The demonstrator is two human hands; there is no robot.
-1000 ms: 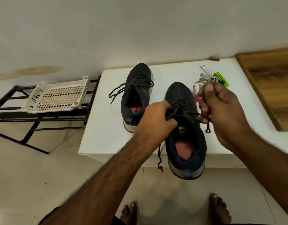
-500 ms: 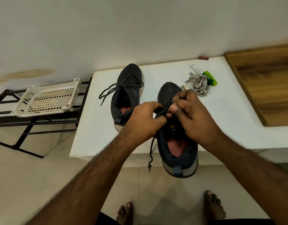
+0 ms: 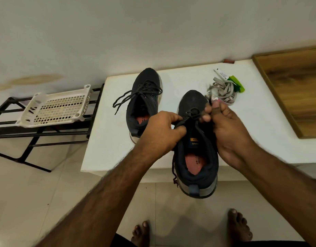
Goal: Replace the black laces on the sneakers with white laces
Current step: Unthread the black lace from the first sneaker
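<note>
Head view, looking down past my two forearms: I have the near sneaker point(image 3: 194, 150) up at the front edge of the white table point(image 3: 107, 139), heel toward me and hanging past the edge. My left hand point(image 3: 162, 132) is curled round the collar and tongue area on its left side, fingers closed on the black lace point(image 3: 192, 113) where it crosses the top eyelets. My right hand point(image 3: 224, 129) steadies the other side of the shoe, thumb and forefinger pinched together on a strand of that same lace. One loose end dangles down the shoe's left flank toward the floor.

By my reading the job is barely begun. The knot on this shoe looks undone and the upper crossings look slack, but the lace is not out of the eyelets yet. The far sneaker point(image 3: 144, 102) sits flat on the table, toe to the wall, fully laced in black, its ends trailing off to the left. The white laces point(image 3: 223, 91) lie bundled beside the toe of the near shoe, by a green card or clip point(image 3: 237, 84), apparently unopened. So both black laces are left to strip and both white ones left to thread.

As for writing, a small orange patch on the tongue carries marks too small to read, and below it I make out pale letters, upside down, something like "PUS". The printing on the red insoles and on the white tag by the lace bundle is illegible from here.
</note>
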